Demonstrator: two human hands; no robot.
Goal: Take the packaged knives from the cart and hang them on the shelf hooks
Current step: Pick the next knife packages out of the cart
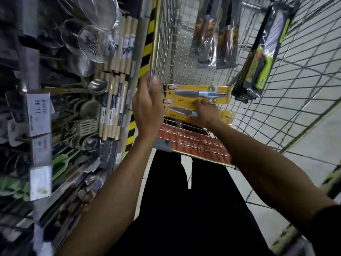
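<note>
Grip: right hand (204,112) round knife pack (175,115)

The cart (166,52) stands before us, with the shelf (38,111) on its left. In the cart, two packaged knives (199,93) lie one behind the other at the near end, under our right hand (204,112). Further packs (206,34) lean at the far end, and a stack of packs (262,52) leans against the right wall. Our left hand (147,108) holds the cart's near left post. On the shelf, strainers (96,43) hang farther off, and rolling pins (118,100) hang nearest the cart.
</note>
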